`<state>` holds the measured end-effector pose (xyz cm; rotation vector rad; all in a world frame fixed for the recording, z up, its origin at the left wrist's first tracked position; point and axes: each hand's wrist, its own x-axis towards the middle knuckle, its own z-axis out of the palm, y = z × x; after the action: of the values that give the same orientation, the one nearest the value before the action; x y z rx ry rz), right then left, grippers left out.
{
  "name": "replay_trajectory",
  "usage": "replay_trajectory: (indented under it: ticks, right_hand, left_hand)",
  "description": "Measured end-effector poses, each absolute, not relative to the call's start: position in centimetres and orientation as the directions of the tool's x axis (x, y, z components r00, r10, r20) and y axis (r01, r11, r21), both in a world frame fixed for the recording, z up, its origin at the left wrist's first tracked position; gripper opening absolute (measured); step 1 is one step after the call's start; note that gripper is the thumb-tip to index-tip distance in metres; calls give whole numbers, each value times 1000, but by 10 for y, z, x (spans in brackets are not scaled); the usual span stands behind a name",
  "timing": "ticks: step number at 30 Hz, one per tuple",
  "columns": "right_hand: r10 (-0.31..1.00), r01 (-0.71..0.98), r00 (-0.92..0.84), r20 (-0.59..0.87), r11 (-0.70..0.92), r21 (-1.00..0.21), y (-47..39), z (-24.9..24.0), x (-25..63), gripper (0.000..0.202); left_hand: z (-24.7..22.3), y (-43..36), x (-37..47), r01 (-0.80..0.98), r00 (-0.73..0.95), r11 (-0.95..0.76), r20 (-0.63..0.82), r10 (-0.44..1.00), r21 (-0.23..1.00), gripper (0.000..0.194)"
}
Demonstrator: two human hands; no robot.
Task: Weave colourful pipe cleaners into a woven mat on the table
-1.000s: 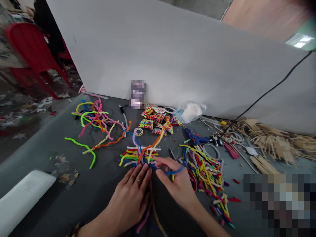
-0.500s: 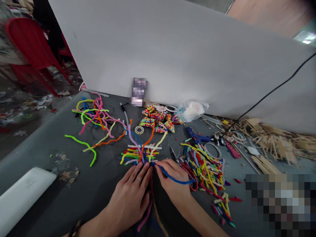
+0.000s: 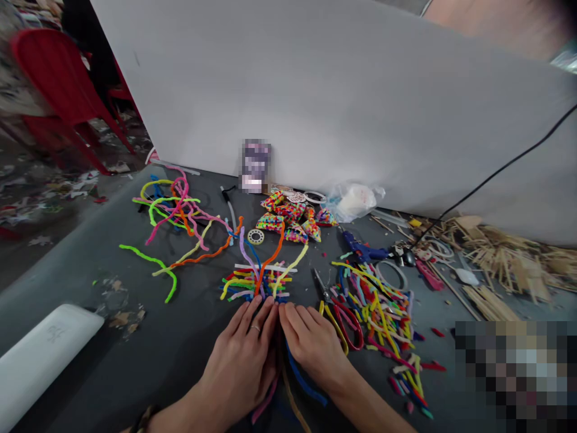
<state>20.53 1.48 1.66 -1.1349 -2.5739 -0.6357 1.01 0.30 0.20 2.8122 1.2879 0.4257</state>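
A woven strip of colourful pipe cleaners (image 3: 238, 281) lies on the dark table, with a purple stem (image 3: 247, 255), an orange stem (image 3: 273, 255) and a pale yellow stem (image 3: 293, 264) sticking out away from me. My left hand (image 3: 241, 349), a ring on one finger, presses fingertips onto the strip's near edge. Right beside it, my right hand (image 3: 315, 343) has its fingers bent and closed on the same edge. A blue pipe cleaner (image 3: 308, 386) runs out toward me from under the right hand. Between my wrists trail a brown stem (image 3: 293, 400) and a pink stem (image 3: 265, 404). The fingertips' exact grip is hidden.
Scissors (image 3: 354, 328) lie close to my right hand, beside a pile of cut pipe cleaner pieces (image 3: 383, 319). Behind are a glue gun (image 3: 363, 248), a tape roll (image 3: 255, 236) and beaded-looking colourful pieces (image 3: 291, 210). Long pipe cleaners (image 3: 180, 207) lie left, wooden sticks (image 3: 496, 258) right.
The blue pipe cleaner has swung from pointing right over my right hand to pointing toward me beneath it. My right hand has turned and its fingers have curled down on the strip's edge.
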Motion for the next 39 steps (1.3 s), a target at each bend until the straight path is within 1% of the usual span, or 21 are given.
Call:
replay_trajectory:
  ticks: [3, 6, 11, 15, 16, 18, 21, 23, 25, 27, 30, 33, 35, 38, 39]
  right_hand:
    - [634, 731, -681, 367, 620, 286, 16, 16, 207, 34]
    - [645, 727, -684, 340, 640, 248, 16, 15, 209, 36]
    - [643, 742, -660, 389, 640, 200, 13, 14, 210, 34]
    - [682, 745, -658, 320, 652, 143, 13, 17, 213, 32]
    - [695, 749, -651, 306, 653, 110, 14, 18, 214, 29]
    - [746, 777, -603, 282, 630, -5, 16, 19, 217, 22]
    - [830, 798, -496, 255, 551, -243, 18, 19, 221, 16]
    - [879, 787, -431, 205, 477, -391, 19, 20, 223, 13]
    - [915, 778, -378, 138, 395, -488, 21, 26, 225, 12]
    - [939, 773, -334, 85, 324, -545, 25, 34, 224, 13]
    - [962, 759, -254, 103, 264, -594, 38, 43, 219, 17]
    - [965, 752, -210, 159, 263, -605, 54, 43, 209, 22]
    - [964, 756, -207, 165, 265, -598, 63, 39, 201, 17]
    - [966, 777, -198, 166, 258, -574, 68, 33, 194, 3]
    - [966, 784, -198, 166, 257, -564, 68, 32, 194, 3]
  left_hand:
    - [1, 5, 10, 742, 618, -657, 244, 747, 133, 67]
    - [1, 6, 10, 742, 616, -658, 258, 744, 128, 67]
    - [3, 5, 10, 731, 635, -675, 263, 726, 98, 71]
    - [3, 4, 9, 725, 641, -681, 265, 720, 98, 72]
    - [3, 4, 8, 726, 640, -680, 264, 721, 99, 72]
    - [2, 5, 8, 725, 642, -682, 264, 720, 95, 73]
    - [1, 6, 8, 722, 652, -688, 258, 713, 76, 72]
    - [0, 5, 8, 725, 652, -686, 258, 713, 61, 70]
    - [0, 4, 8, 732, 645, -679, 266, 716, 54, 68]
    - [-1, 3, 9, 734, 641, -677, 273, 717, 57, 68]
    - [-1, 2, 10, 731, 641, -679, 269, 719, 70, 70]
    - [0, 3, 10, 733, 639, -676, 261, 724, 80, 69]
    - [1, 4, 10, 733, 638, -675, 262, 724, 81, 67]
    - [2, 5, 10, 732, 641, -678, 265, 721, 73, 66]
    - [2, 5, 10, 733, 641, -677, 262, 721, 71, 66]
